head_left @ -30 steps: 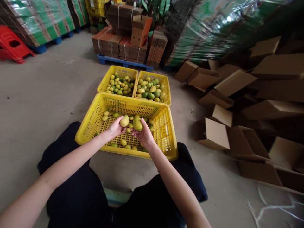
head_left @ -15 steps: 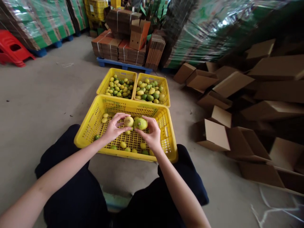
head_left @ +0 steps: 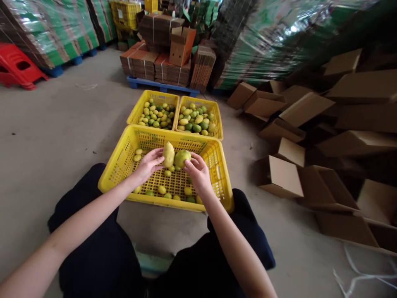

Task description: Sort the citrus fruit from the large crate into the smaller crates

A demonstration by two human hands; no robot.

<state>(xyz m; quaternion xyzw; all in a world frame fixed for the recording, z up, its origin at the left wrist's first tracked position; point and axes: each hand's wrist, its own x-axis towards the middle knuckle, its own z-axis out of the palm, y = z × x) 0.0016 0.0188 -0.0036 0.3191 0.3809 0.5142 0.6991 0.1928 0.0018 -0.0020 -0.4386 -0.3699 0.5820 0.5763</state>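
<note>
My left hand (head_left: 149,166) is closed on a yellow lemon (head_left: 168,154), held upright with its pointed tip up. Beside it, my right hand (head_left: 198,171) grips a rounder, greenish lemon (head_left: 182,158) between thumb and fingers. Both fruits are side by side above the near yellow crate (head_left: 118,170). On that crate's slotted floor lie several loose lemons, yellow ones (head_left: 161,189) and green ones, mostly along the near wall. Behind it stand two more yellow crates holding many fruits, a left crate (head_left: 136,108) and a right crate (head_left: 218,120).
Open cardboard boxes (head_left: 285,176) are heaped on the floor to the right. Bundled flat cartons (head_left: 139,62) sit on a blue pallet (head_left: 161,87) at the back. A red stool (head_left: 21,66) is at the far left. Wrapped pallet stacks (head_left: 56,29) rise behind it.
The left hand's lemon has turned from end-on to upright, showing its long side. The right hand's greenish lemon has also been rotated. Both hands still hold their fruit over the crate.
</note>
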